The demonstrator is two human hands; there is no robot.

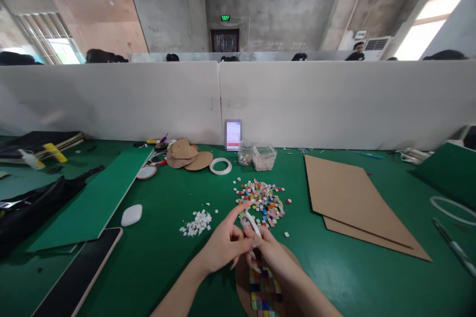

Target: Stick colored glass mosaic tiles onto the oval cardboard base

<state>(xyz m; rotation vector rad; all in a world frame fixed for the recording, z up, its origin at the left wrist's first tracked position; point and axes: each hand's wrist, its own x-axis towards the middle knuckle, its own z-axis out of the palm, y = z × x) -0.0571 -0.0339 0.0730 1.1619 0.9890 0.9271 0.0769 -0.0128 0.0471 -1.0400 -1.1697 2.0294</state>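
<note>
My left hand (pixel 223 246) and my right hand (pixel 273 252) meet in front of me, above a cardboard piece (pixel 242 287) with rounded edges. A narrow, curved white strip (pixel 253 223) sticks up between my fingers, and both hands are closed about it. The left index finger stretches out along its far end, while the left thumb presses near the right fingertips. Part of the strip is hidden by the fingers. Colourful mosaic tiles (pixel 265 292) lie in rows on the cardboard, partly covered by my right hand and wrist. Just beyond my fingers spreads a pile of loose coloured tiles (pixel 262 198).
White chips (pixel 197 224) and a white case (pixel 131 215) lie to the left, near a dark phone (pixel 80 272). Behind stand a lit phone (pixel 233 135), clear tubs (pixel 264 157), a white coil (pixel 220 166) and cardboard discs (pixel 199 161). Cardboard sheets (pixel 349 193) lie right.
</note>
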